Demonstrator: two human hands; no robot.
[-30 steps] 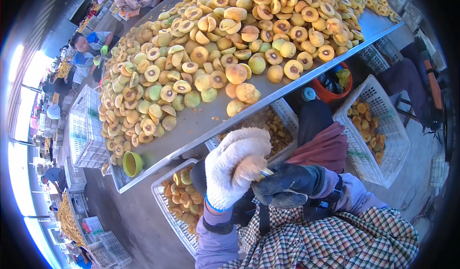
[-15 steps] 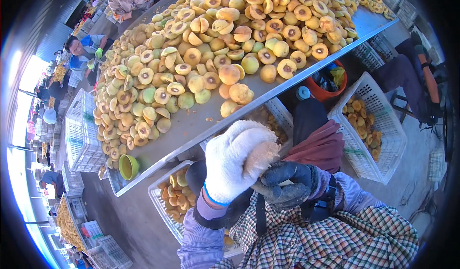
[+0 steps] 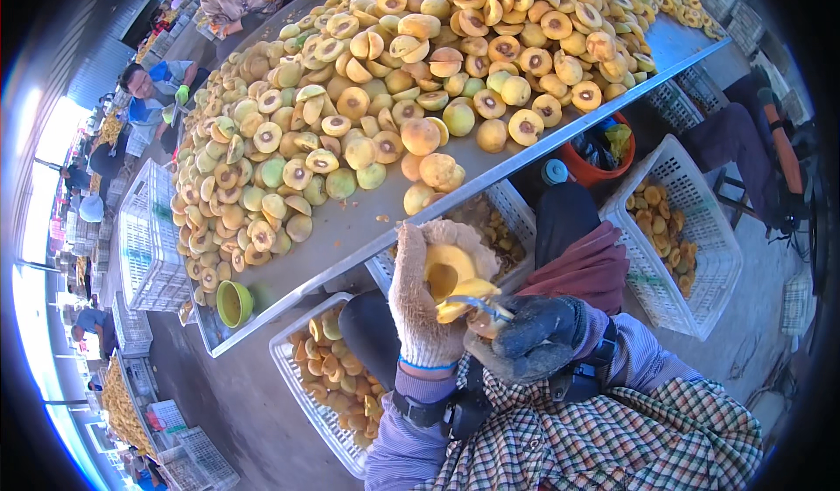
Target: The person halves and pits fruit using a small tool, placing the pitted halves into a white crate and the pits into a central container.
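Observation:
My left hand (image 3: 418, 307), in a worn white knit glove, is turned palm up with its fingers curled round a yellow peach half (image 3: 443, 272). The half's cut face and its hollow show. In a dark coated glove, my right hand (image 3: 529, 338) grips a small tool with a curved metal blade (image 3: 490, 305); most of its handle is hidden in the fist. The blade meets the near side of the fruit, where a strip of yellow flesh (image 3: 455, 307) sticks out. Both hands are close together above my lap.
A metal table (image 3: 328, 259) bears a big heap of halved peaches (image 3: 367, 115). A green cup (image 3: 234, 304) stands at its near left corner. White crates of fruit stand left (image 3: 284, 355) and right (image 3: 713, 272), beside an orange bucket (image 3: 588, 169). Other people work further off.
My left hand has rolled from back up to palm up, bringing the peach half's cut face into view. The tool's blade now shows against the fruit.

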